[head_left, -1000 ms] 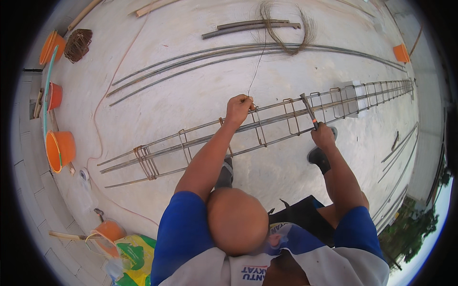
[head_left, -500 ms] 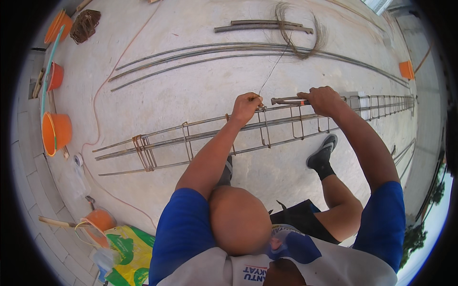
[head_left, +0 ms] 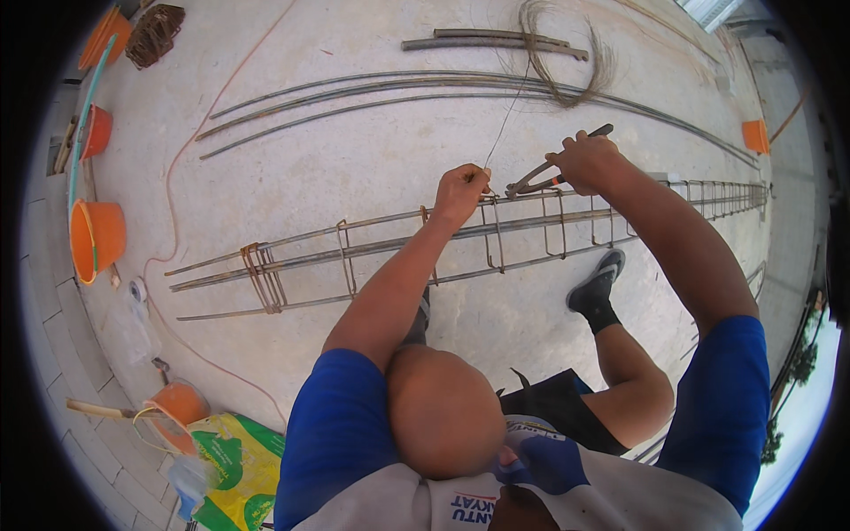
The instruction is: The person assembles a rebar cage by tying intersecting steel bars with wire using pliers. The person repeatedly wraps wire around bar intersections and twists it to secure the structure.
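A long rebar cage [head_left: 310, 261] of straight bars and square stirrups lies on the concrete in front of me. At its far top bar, my left hand [head_left: 462, 193] is closed in a pinch on a thin tie wire [head_left: 503, 131], which runs up to a loose wire coil [head_left: 609, 66]. Just right of it, my right hand [head_left: 586, 165] grips a pair of pincers [head_left: 514, 189] with the handles spread. The pincer jaws are at the top bar beside a stirrup, close to my left fingers. Whether they touch the wire is too small to tell.
Several loose long bars [head_left: 354, 86] and short thick rods [head_left: 478, 43] lie beyond the cage. Orange buckets [head_left: 108, 234] line the left side, with a red hose [head_left: 168, 199] curving past. A yellow-green bag [head_left: 235, 460] sits lower left. My foot [head_left: 596, 281] is beside the cage.
My right hand has raised and spread the pincer handles, and the jaws have tipped down toward the top bar. My left hand stays pinched on the wire in nearly the same place.
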A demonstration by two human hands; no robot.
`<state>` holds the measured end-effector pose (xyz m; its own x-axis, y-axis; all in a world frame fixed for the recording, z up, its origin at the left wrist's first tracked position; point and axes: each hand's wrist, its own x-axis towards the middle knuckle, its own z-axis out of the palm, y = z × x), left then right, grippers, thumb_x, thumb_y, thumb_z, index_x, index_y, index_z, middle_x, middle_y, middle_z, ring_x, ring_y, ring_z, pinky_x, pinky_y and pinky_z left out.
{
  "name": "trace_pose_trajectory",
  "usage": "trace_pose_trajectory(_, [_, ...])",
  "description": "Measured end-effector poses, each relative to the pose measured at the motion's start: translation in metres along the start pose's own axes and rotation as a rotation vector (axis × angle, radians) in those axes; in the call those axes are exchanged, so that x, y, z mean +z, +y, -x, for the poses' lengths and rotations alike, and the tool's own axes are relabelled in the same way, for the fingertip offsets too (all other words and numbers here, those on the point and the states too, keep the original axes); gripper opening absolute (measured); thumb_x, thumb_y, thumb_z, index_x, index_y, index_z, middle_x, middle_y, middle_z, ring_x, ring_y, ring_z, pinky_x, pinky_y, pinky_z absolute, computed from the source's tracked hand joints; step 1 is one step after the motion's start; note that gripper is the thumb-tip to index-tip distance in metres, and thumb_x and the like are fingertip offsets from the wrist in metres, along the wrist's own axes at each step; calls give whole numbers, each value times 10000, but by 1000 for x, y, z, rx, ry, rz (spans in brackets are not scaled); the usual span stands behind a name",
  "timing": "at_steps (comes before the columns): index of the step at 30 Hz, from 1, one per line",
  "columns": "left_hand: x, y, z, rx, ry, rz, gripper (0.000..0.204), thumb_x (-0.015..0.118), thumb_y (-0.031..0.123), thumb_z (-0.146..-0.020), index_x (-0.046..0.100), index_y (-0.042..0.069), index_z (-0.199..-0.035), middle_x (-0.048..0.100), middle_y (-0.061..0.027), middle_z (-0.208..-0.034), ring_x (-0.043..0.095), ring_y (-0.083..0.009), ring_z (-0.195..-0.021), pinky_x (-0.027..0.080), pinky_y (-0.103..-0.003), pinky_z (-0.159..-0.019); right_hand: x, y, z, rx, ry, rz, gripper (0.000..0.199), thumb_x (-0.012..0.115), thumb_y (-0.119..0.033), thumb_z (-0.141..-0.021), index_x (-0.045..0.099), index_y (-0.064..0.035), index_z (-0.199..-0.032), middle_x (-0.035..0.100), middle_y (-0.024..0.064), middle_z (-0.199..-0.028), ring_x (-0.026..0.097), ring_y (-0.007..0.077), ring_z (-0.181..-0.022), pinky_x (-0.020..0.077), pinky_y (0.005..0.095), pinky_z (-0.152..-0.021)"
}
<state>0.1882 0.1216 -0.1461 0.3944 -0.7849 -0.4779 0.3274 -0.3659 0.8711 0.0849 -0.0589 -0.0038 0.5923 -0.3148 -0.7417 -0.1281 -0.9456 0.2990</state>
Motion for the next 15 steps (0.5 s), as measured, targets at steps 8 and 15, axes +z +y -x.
trace_pose_trajectory(8, [-2,-11,-3,-39,-44,268,236,574,204,-925,629,-22,-965,667,-114,-889,638,-174,-860,535,-322,-787,-10,-5,4,-63,37,15,413,642,-211,-855,572,-190,-1261,537,128,-1232,475,325,-1206,480,484,-899])
trace_pose_trajectory(15, [-6,-10,-4,-70,-85,324,228,579,200,-922,631,-15,-976,665,-115,-911,647,-194,-906,529,-335,-818,2,-7,2,-64,146,-36,470,658,-245,-853,537,-208,-1306,438,144,-1371,304,412,-1362,442,518,-988])
